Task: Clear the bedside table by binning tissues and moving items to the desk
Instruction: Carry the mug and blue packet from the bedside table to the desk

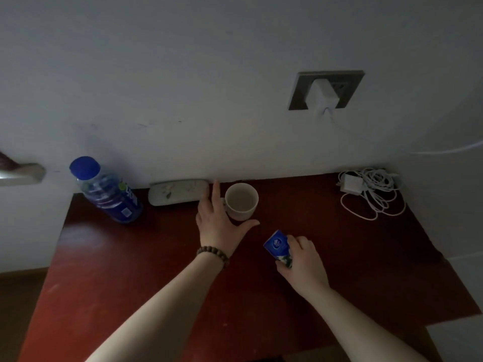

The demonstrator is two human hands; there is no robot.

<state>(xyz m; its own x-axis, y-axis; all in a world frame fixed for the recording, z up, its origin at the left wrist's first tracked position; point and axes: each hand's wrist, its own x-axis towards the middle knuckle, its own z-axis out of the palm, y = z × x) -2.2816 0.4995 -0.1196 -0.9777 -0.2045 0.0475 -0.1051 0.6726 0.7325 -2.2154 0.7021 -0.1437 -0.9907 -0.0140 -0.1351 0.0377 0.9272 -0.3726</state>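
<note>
Pinching blue packet (277, 245), print unreadable, in right hand (303, 259); left hand (218, 218) fingers spread beside cup (241, 201) at twelve o'clock.

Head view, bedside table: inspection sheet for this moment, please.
Surface: dark red wooden bedside table against the wall.
Job's things: white ceramic mug; blue-capped plastic water bottle; pale oblong case by the wall; small blue tissue packet.
Clutter: nothing seen.
Hands: left hand open, fingers straight beside the mug; right hand grips the packet.
Cables: coiled white charger cable at the back right; white plug in the wall socket.
Surroundings: grey wall.
</note>
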